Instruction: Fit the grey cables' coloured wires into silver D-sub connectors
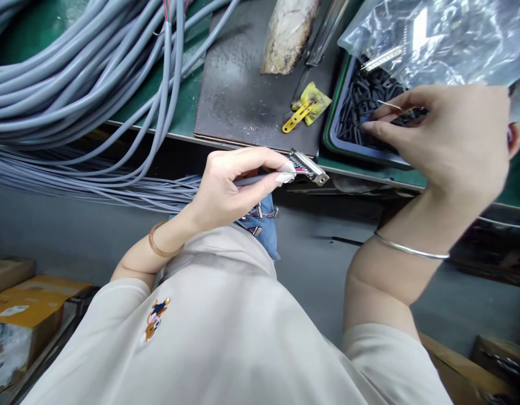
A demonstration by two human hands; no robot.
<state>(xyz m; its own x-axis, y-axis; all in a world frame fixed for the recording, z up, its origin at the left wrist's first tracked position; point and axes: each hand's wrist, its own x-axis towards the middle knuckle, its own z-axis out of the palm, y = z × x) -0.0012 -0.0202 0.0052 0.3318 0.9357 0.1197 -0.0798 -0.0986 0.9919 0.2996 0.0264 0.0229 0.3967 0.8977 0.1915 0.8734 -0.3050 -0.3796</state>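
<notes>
My left hand point(243, 183) pinches a grey cable point(249, 180) just behind a metal multi-pin connector point(309, 167). White coverings wrap the thumb and finger tips, and thin coloured wires point(301, 169) run into the connector's back. Over at the right, my right hand point(445, 138) reaches into a blue bin point(371, 148) full of short black tube-like pieces point(353, 107). Its thumb and fingers curl together among the pieces. A thin pale sliver point(388, 104) shows by the fingers; what they grip, if anything, I cannot make out.
A clear plastic bag point(449, 39) covers the bin's back. Left of it, a dark board point(238, 84) carries a soldering iron point(322, 36), a yellow strip point(299, 116) and a worn, pale block point(289, 36). Grey cable coils point(74, 84) fill the left; several wired connectors point(257, 212) rest on my lap.
</notes>
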